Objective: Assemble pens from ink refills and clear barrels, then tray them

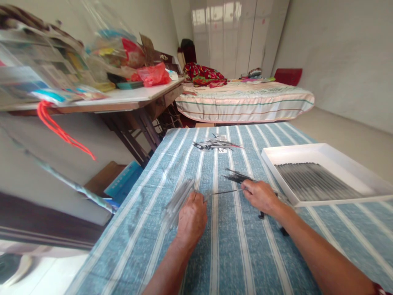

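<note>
Thin dark rod [225,192] runs between the two hands, above a surface [227,254] spread with blue, white-striped cloth. Beyond stand a bed [245,100] and a pale wardrobe [227,37]; at left, a second surface [123,105] carries bags.

The left hand [193,213] is curled round a clear piece [208,197] at the rod's left end; the right hand [259,196] pinches the other end. Striped cloth shows between the forearms and from the pale bundle [178,200] to the left edge. A white tray [325,148] sits along the right edge.

Counted: one rod between the hands, one pale bundle beside the left hand, one dark bundle [238,176] just beyond the right, one dark pile [216,144] toward the far edge, one tray. Its row of dark sticks [316,180] is too blurred to count.
</note>
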`<state>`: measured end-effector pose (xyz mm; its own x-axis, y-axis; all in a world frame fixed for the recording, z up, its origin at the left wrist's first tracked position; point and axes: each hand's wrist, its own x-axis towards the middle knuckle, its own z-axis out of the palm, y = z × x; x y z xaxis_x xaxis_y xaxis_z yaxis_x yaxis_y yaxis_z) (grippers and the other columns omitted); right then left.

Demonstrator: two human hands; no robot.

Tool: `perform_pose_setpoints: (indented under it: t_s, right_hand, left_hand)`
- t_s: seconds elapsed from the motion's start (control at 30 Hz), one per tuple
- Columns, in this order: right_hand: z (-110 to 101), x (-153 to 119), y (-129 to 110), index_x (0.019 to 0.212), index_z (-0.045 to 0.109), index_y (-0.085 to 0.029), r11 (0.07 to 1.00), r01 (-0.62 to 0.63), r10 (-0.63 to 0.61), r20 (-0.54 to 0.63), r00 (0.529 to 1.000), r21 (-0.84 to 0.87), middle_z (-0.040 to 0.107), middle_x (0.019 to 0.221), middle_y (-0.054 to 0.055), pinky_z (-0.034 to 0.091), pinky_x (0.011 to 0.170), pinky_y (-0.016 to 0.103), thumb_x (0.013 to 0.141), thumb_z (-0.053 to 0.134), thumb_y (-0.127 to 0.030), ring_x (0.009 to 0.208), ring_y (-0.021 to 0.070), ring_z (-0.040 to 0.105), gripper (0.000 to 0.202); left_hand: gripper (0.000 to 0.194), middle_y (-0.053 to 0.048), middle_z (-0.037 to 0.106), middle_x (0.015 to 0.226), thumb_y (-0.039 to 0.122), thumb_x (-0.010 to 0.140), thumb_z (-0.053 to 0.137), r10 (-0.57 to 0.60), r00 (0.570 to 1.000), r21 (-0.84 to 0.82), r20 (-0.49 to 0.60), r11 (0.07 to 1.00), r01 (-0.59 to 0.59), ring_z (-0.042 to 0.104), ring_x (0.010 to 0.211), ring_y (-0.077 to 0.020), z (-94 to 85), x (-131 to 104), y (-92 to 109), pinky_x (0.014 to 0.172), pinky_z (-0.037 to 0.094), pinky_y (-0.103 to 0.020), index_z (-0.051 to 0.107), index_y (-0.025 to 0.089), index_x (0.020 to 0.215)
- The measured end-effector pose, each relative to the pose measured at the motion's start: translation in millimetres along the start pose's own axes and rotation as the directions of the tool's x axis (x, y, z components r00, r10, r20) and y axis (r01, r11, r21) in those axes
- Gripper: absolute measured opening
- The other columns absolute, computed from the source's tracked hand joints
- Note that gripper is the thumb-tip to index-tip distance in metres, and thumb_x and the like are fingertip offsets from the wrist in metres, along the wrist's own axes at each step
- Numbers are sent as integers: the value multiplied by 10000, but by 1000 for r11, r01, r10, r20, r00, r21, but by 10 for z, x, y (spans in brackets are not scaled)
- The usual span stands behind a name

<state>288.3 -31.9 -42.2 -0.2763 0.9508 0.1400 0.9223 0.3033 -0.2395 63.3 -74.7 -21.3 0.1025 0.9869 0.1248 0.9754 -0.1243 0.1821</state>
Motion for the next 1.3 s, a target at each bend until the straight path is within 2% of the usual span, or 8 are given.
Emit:
perform_pose_setpoints:
  t_s: [0.1,0.2,0.6,0.8,0.97,1.07,1.2,1.3]
  right_hand:
    - [-26,-1,20,885,634,-223,998,-16,17,-19,1000,52,674,683,2,326,590,223,811,432,-224,644,155,611,215]
    - [-57,-7,32,855,633,-217,995,-7,8,-10,1000,100,641,624,-9,328,575,215,814,426,-235,580,142,578,212]
    - [-78,-10,61,831,637,-218,988,3,-2,-9,1000,152,606,592,-18,324,551,200,812,420,-254,514,123,520,221]
    - [-82,-13,66,854,643,-225,989,6,-5,-8,1000,149,623,619,-14,332,563,203,819,422,-266,531,124,530,227]
    - [-102,-13,90,847,648,-232,992,26,-21,-44,999,123,631,628,-11,351,591,218,837,410,-271,581,142,570,242]
    - [-135,-10,106,859,650,-234,992,32,-24,-63,998,123,629,627,-15,365,603,221,852,400,-273,586,142,580,253]
    - [-178,-12,98,860,649,-239,990,25,-16,-63,998,137,636,640,-23,378,607,218,852,404,-255,583,132,581,245]
    - [-185,-31,31,870,650,-243,987,63,-53,-72,996,148,664,700,-17,386,620,215,866,396,-259,620,130,598,255]
  left_hand:
    - [138,-73,578,836,141,862,401,35,999,-126,-5,991,-36,575,774,-176,18,-1,7,714,444,-282,503,162,771]
    - [151,-72,566,819,125,857,391,62,997,-182,-36,981,-68,569,763,-175,33,-6,6,710,447,-290,482,172,746]
    - [145,-61,546,805,117,846,402,58,997,-178,-53,982,-67,558,761,-176,42,-12,14,711,448,-285,472,181,736]
    - [154,-59,544,786,150,849,385,106,991,-226,-85,966,-123,551,730,-179,57,-18,12,691,447,-300,485,176,735]
    - [150,-44,538,770,162,830,397,158,986,-331,-62,928,-169,540,729,-170,39,-23,29,682,431,-292,485,180,710]
    - [129,-20,537,728,189,802,443,146,989,-429,-28,892,-143,540,692,-156,17,-23,38,652,419,-275,510,179,692]
    - [101,20,531,621,243,761,509,113,989,-610,92,792,-33,530,600,-138,-19,-20,60,580,405,-251,569,181,709]
    - [98,30,515,574,252,731,538,81,990,-643,118,765,14,520,580,-139,-48,-22,95,564,395,-250,579,178,682]
